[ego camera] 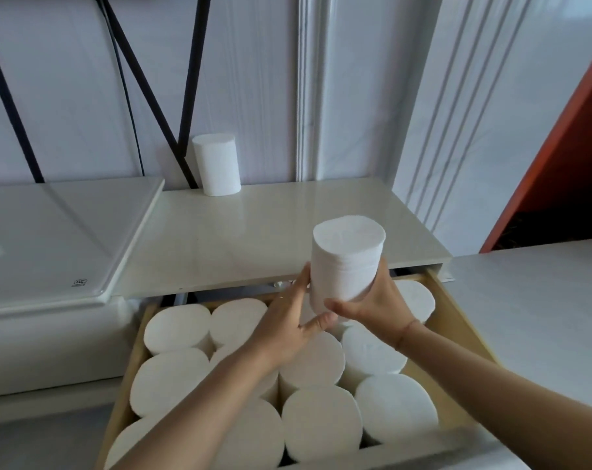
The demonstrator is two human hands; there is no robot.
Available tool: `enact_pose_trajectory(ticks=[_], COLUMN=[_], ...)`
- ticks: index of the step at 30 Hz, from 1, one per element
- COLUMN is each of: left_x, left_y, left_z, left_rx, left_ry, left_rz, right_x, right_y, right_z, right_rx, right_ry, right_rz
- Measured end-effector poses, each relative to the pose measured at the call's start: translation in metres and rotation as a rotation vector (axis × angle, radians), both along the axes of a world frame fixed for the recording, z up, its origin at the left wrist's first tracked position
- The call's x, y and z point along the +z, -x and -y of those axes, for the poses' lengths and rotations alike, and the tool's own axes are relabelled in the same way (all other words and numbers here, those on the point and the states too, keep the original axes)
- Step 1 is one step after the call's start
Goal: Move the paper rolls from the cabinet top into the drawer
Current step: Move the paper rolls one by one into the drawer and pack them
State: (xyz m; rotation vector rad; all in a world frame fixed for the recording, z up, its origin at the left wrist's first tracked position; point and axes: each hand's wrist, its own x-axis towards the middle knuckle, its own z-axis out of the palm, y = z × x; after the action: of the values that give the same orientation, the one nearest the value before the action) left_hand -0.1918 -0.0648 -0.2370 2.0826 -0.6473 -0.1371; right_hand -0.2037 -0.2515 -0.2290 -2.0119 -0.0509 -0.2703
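Currently both hands grasp one white cylindrical paper roll [347, 262], held upright in the air above the back of the open light-wood drawer [457, 320]. The left hand [288, 327] cups its left side, thumb under the base; the right hand [376, 300] wraps its right side. The drawer is packed with upright white rolls [176, 329]. One more white roll [216, 169] stands on the glossy cream tabletop [271, 232], by the wall.

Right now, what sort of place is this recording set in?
Probably a home interior, perhaps a bedroom: a glossy cream cabinet top, an open wooden drawer packed with upright white paper rolls, and white moulded wall panelling behind.
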Motion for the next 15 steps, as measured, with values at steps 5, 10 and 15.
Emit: enact_pose_trajectory(ticks=[5,10,15], left_x=[-0.009,-0.008,-0.005], left_y=[0.016,0.023,0.034], left_z=[0.03,0.044,0.064], left_rx=[-0.011,0.025,0.046], left_ry=[0.105,0.197,0.199], left_rz=[-0.086,-0.16,-0.123], right_x=[-0.007,0.012,0.042], right_y=[0.03,0.03,0.039], right_z=[0.027,0.05,0.072], right_rx=[0.092,0.295,0.516], right_ry=[0.044,0.016,-0.267], right_rz=[-0.125,-0.25,-0.325])
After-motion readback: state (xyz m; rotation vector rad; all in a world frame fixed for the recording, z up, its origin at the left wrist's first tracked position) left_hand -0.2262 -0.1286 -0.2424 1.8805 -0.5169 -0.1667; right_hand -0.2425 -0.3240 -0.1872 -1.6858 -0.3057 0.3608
